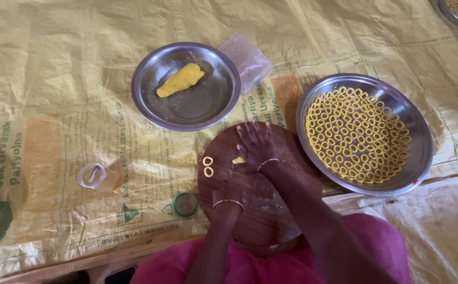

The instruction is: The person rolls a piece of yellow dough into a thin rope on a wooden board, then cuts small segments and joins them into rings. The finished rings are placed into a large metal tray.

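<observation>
On the round wooden board [271, 210], the right hand [255, 144] lies flat with fingers spread, pressing a bit of yellow dough [238, 160]. The left hand [229, 192] rests loosely curled, grasping nothing visible. Two dough rings [208, 165] sit near the board's left edge.

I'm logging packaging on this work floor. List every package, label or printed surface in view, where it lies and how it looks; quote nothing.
Printed sack sheet: spread flat under everything, yellowish woven plastic with green lettering, orange blocks and a green emblem at the left edge.
Clear plastic pouch: beside the upper right rim of the steel plate with dough, small, rectangular, translucent, unprinted as far as visible.
No signs or screens.
</observation>
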